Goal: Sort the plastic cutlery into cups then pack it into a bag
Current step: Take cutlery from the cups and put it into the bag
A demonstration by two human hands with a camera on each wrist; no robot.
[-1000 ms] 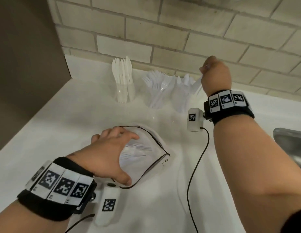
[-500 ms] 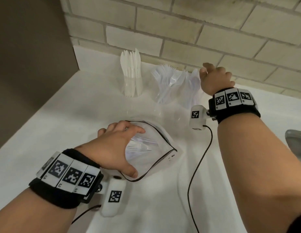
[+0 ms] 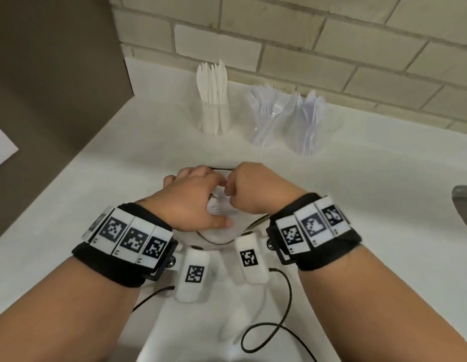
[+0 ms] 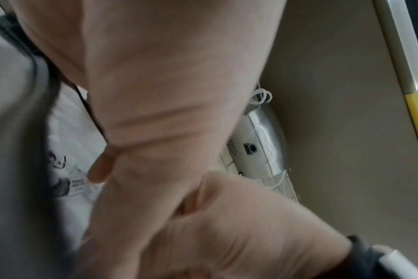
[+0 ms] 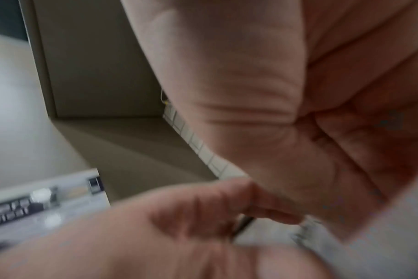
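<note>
- The bag (image 3: 228, 232), a clear plastic one with a dark rim, lies on the white table (image 3: 370, 205) in front of the person, mostly hidden under both hands; white cutlery shows faintly through it.
- The left hand (image 3: 186, 202) covers the bag's left side, its thumb lying along the near edge and its fingers bent over the rim; its grip is closed on the bag.
- The right hand (image 3: 256, 190) sits just beside the left, touching or nearly touching it, with fingers curled down at the bag's mouth; the head view does not show clearly what they pinch.
- In the right wrist view, the fingertips (image 5: 270, 209) press together on a thin dark strip that looks like the bag's rim, though the picture is blurred.
- The left wrist view is filled by the two hands and a stretch of the bag with its dark edge (image 4: 93, 113).
- Three clear cups stand in a row by the brick wall (image 3: 305, 43), well apart from the hands: a cup of knives (image 3: 214, 111) on the left, a cup of forks (image 3: 269, 118) in the middle, a cup of spoons (image 3: 309, 124) on the right.
- A grey sink edge (image 3: 464, 205) shows at the far right.
</note>
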